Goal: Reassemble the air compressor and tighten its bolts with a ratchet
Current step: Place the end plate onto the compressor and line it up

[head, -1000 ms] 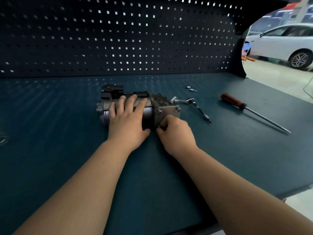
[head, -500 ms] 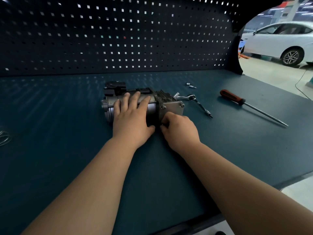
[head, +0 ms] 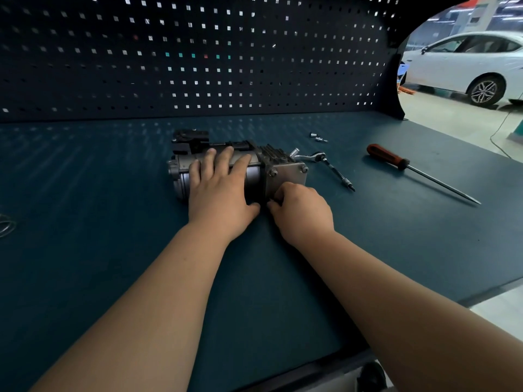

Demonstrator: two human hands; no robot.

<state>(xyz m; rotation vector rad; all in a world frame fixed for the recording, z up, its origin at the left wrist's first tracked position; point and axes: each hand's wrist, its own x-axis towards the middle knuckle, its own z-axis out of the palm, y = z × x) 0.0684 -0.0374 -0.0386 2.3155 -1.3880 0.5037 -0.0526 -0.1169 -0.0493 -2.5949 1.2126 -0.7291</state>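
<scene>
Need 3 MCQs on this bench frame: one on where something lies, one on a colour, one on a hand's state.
1. Where does the ratchet lie?
A) just right of the air compressor
B) on top of the compressor
C) hung on the pegboard

2. What colour is the screwdriver handle?
A) blue
B) red-orange with black
C) yellow

3. The left hand is:
A) gripping the ratchet
B) lying flat on the compressor, fingers straight
C) lifted clear of everything

Key:
1 A: it rests beside the compressor's finned end.
2 B: the handle shows red-orange with a black collar.
3 B: its fingers spread over the compressor body.
</scene>
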